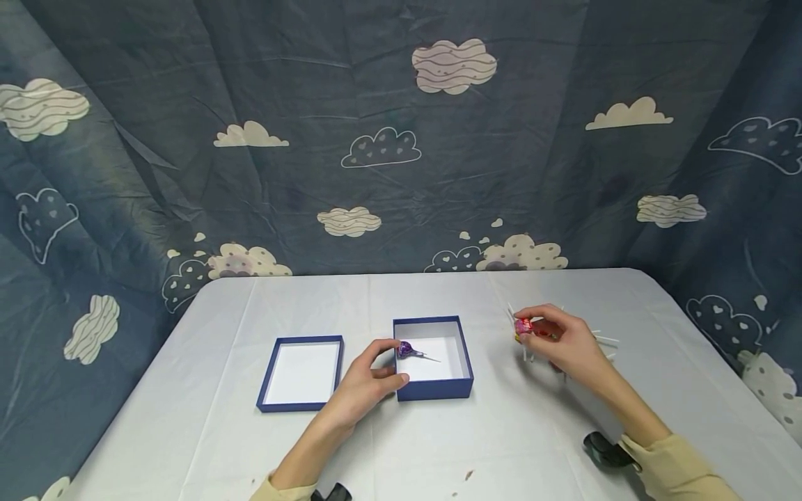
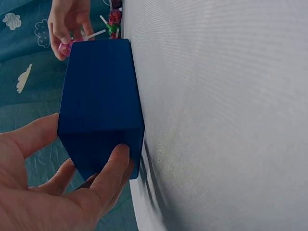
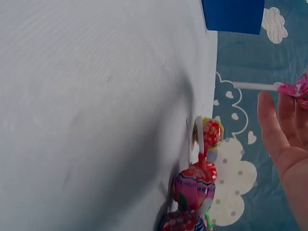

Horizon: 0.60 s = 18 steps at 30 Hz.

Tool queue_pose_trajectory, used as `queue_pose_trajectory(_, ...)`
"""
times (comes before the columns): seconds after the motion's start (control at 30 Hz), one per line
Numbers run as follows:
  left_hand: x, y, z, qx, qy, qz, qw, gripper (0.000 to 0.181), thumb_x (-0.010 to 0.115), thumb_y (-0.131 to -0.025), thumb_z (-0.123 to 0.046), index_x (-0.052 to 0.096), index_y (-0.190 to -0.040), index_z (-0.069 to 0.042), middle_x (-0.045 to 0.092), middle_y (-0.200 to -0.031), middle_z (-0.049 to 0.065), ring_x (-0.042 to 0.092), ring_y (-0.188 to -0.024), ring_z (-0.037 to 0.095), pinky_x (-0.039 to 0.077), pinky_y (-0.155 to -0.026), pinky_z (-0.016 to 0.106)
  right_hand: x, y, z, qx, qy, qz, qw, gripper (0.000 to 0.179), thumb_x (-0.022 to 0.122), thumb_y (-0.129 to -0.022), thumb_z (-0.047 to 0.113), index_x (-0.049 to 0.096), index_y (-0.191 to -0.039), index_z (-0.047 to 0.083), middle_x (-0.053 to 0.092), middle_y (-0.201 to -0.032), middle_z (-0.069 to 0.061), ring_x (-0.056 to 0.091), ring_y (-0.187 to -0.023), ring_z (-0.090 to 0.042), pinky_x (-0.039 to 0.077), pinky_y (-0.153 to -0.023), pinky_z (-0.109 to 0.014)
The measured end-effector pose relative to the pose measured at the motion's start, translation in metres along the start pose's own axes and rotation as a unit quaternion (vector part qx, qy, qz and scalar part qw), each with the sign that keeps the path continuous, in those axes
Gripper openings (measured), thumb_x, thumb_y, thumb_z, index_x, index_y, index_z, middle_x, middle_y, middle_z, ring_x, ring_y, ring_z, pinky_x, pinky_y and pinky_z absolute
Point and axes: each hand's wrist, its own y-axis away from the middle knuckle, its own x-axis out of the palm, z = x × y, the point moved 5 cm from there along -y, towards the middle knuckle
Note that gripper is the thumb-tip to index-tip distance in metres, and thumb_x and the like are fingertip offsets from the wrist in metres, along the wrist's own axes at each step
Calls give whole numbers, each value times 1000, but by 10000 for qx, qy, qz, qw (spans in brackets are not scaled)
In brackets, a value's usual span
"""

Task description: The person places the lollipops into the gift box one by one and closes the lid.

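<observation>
My left hand (image 1: 362, 386) holds a blue box (image 1: 435, 390) with a white inside at its left side. In the left wrist view, thumb and fingers rest against the box's edge and side. One purple-wrapped lollipop (image 1: 406, 349) lies in the box by the left wall, its stick pointing right. To the right, my right hand (image 1: 567, 344) pinches a pink-wrapped lollipop (image 3: 301, 89) between thumb and fingertips, raised above the table. Below that hand lie several more lollipops (image 3: 195, 185) in red, pink and dark wrappers, partly hidden by it in the head view.
Left of the box lies its blue-rimmed lid (image 1: 301, 372), white side up. The white-covered table (image 1: 501, 438) runs back to a dark cloth (image 1: 301, 181) printed with clouds. Small brown specks (image 1: 468, 475) show near the table's front.
</observation>
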Motion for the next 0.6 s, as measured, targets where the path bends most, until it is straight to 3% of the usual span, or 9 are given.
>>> queue_pose_trajectory(0.1, 0, 0, 0, 6, -28, 2, 10000, 55, 74, -87, -16, 52, -137, -15, 33, -154, 15, 54, -122, 35, 50, -92, 44, 3, -1, 2, -56, 30, 9, 10000, 36, 73, -87, 3, 65, -122, 7, 66, -105, -11, 65, -85, -20, 53, -71, -20)
queue_pose_trajectory(0.4, 0, 0, -1, 55, -41, 7, 10000, 54, 74, -87, -16, 52, -137, -15, 33, -154, 16, 55, -122, 35, 50, -92, 44, 13, -7, 4, 116, -387, 228, 9989, 34, 72, -87, 2, 62, -119, 4, 67, -108, -16, 67, -92, -23, 56, -70, -26)
queue_pose_trajectory(0.6, 1, 1, -1, 90, 34, 14, 10000, 55, 73, -87, -14, 52, -138, -15, 32, -154, 17, 56, -120, 34, 51, -89, 42, 21, -11, 9, 28, -688, 354, 9970, 32, 71, -86, -3, 62, -117, -1, 67, -105, -18, 68, -90, -26, 56, -72, -25)
